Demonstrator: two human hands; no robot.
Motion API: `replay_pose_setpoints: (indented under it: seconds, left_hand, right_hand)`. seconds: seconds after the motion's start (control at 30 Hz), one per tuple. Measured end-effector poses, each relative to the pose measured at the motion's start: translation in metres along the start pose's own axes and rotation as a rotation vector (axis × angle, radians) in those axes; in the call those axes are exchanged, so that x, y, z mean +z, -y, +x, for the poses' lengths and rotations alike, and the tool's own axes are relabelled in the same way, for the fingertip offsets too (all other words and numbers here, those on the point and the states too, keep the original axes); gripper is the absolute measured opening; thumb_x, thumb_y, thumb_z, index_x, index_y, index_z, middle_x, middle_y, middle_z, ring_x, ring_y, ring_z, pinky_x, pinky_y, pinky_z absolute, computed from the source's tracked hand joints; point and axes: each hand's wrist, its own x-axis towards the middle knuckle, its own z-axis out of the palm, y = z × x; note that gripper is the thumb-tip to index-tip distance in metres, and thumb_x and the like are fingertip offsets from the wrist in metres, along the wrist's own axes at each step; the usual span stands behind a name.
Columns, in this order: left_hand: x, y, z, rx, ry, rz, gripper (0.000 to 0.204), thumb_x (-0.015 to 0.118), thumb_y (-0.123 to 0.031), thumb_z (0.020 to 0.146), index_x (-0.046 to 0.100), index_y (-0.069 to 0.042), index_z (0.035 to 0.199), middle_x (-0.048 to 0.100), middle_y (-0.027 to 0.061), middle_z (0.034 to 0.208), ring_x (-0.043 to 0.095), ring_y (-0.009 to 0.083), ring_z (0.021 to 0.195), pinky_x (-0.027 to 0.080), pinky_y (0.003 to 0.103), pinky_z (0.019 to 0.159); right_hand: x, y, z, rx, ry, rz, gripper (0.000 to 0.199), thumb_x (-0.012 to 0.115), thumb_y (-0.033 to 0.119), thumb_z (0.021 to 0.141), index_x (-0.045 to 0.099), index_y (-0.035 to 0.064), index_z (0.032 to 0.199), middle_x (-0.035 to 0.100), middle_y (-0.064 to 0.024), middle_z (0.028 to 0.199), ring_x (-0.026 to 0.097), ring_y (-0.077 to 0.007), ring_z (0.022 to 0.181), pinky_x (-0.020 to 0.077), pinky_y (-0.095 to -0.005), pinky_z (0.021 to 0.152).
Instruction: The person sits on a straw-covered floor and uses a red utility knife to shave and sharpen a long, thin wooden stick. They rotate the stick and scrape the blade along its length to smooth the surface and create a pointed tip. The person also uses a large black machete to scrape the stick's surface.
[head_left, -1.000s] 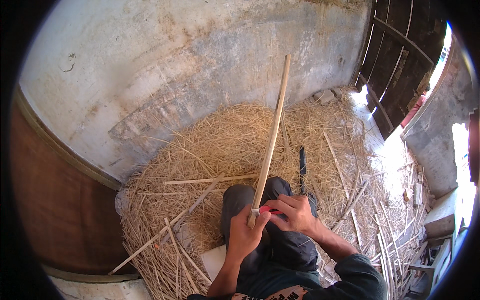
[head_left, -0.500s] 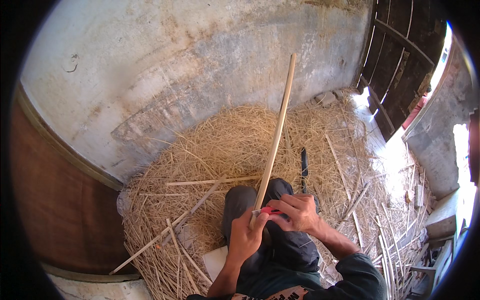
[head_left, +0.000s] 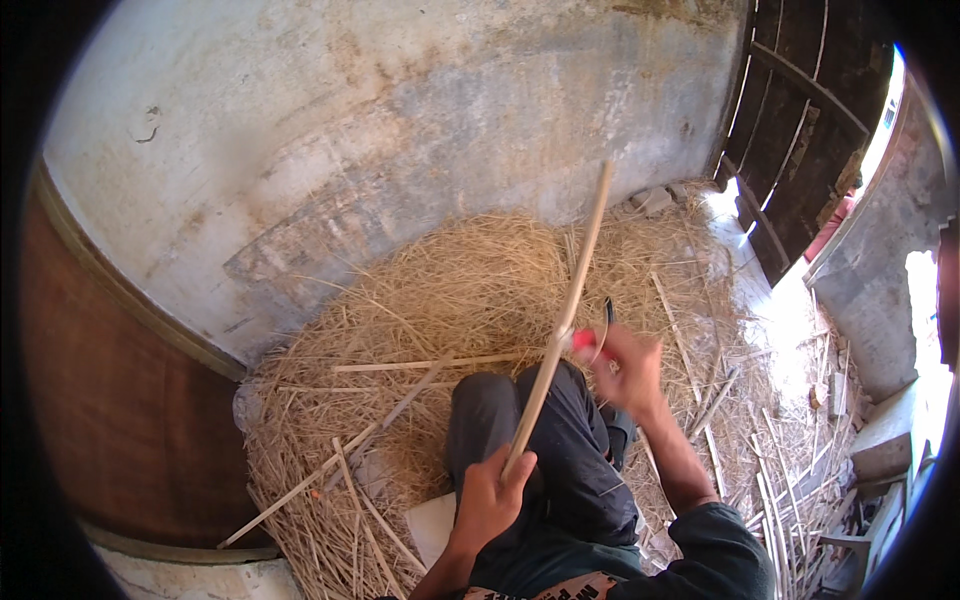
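Note:
My left hand (head_left: 490, 497) is closed round the lower end of a pale wooden stick (head_left: 556, 340). The stick slants up and to the right, away from my knees. My right hand (head_left: 628, 372), smeared by motion, grips a small red-handled tool (head_left: 590, 342). Its light-coloured head meets the stick about midway along. The blur hides the tool's exact kind. A thin pale curl, like a shaving, shows beside my right fingers. Beyond that hand, a dark narrow object (head_left: 609, 310) lies on the straw, partly covered by it.
Straw (head_left: 470, 270) and loose strips of wood (head_left: 430, 362) cover the floor around my dark-trousered legs (head_left: 560, 430). A stained wall (head_left: 400, 120) rises ahead. At the far right, a dark plank door (head_left: 800, 120) stands by bright light; a brown panel (head_left: 130, 400) is at left.
My right hand and the red-handled tool have moved up along the stick, away from my left hand. The stick's top has dipped lower and slightly rightward. My left hand still holds its lower end.

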Motion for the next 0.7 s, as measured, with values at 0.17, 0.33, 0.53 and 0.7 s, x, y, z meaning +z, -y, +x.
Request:
replay_pose_setpoints:
  seconds: [0.17,0.33,0.53,0.7]
  left_hand:
    - [0.002,0.019,-0.03,-0.091,0.118,-0.008,0.04,0.065,-0.036,0.107,0.063,0.001,0.091,0.052,0.0149,0.06,0.052,0.0156,0.054,0.042,0.037,0.053]
    - [-0.005,0.024,-0.023,-0.053,0.01,0.013,0.042,0.066,-0.037,0.106,0.061,0.001,0.09,0.052,0.0119,0.061,0.051,0.0122,0.057,0.042,0.036,0.054]
    - [-0.004,-0.001,0.02,0.038,-0.06,-0.005,0.039,0.068,-0.035,0.105,0.061,0.002,0.094,0.056,0.0115,0.063,0.052,0.0111,0.06,0.044,0.035,0.055]
    - [0.009,-0.007,0.03,0.185,-0.102,-0.072,0.037,0.068,-0.033,0.105,0.063,0.003,0.098,0.061,0.0146,0.066,0.059,0.0149,0.059,0.046,0.036,0.055]
  right_hand:
    - [-0.031,-0.089,0.039,0.452,-0.187,-0.124,0.018,0.071,0.019,0.1,0.08,0.0049,0.106,0.073,-0.0075,0.073,0.054,-0.0112,0.054,0.0423,-0.0301,0.049]
    - [-0.036,-0.077,0.021,0.402,-0.063,-0.035,0.019,0.068,0.02,0.102,0.078,0.0042,0.108,0.071,-0.0075,0.071,0.057,-0.0102,0.057,0.0441,-0.031,0.051]
    - [0.007,0.009,-0.03,-0.106,0.186,0.209,0.025,0.085,0.025,0.085,0.078,0.0081,0.102,0.069,-0.0038,0.077,0.066,-0.0216,0.059,0.0516,-0.0358,0.053]
    - [0.011,0.035,-0.043,-0.155,0.282,0.089,0.03,0.085,0.031,0.083,0.075,0.0133,0.104,0.059,-0.0012,0.074,0.063,-0.0217,0.056,0.05,-0.0345,0.049]
